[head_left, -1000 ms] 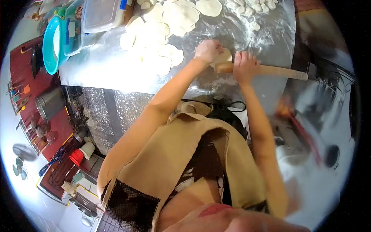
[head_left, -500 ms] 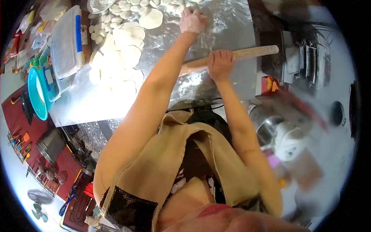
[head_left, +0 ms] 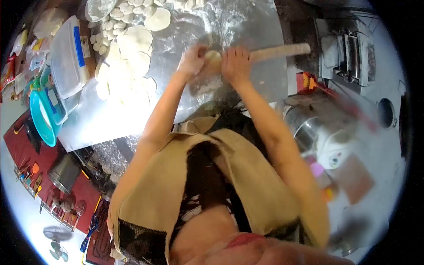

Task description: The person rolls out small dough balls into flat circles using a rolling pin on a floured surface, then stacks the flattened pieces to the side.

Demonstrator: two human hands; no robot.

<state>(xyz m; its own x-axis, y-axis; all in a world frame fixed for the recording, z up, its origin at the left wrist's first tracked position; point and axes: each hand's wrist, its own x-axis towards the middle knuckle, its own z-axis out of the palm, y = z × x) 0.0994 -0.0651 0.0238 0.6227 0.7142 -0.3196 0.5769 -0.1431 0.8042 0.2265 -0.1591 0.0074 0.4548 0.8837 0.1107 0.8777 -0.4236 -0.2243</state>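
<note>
My right hand (head_left: 236, 65) is closed over a wooden rolling pin (head_left: 280, 52), which reaches out to the right of it. My left hand (head_left: 191, 62) is curled at the pin's left part, where motion blurs both pin and fingers. Between the two hands a small round piece of dough (head_left: 213, 58) lies against the pin. To the left, flattened dough rounds (head_left: 137, 39) overlap on the floury metal tabletop (head_left: 265, 84). Beyond them sit several small dough balls (head_left: 128, 18).
A lidded plastic box (head_left: 66, 57) and a turquoise basin (head_left: 43, 117) stand along the table's left side. At the upper left is a clear bowl (head_left: 99, 9). A metal machine with rollers (head_left: 351, 55) stands off the right edge, with a metal pot (head_left: 307, 132) below it.
My left hand has come down from the dough balls at the far side to the rolling pin. A small dough piece now shows between my hands. The right hand has kept hold of the pin.
</note>
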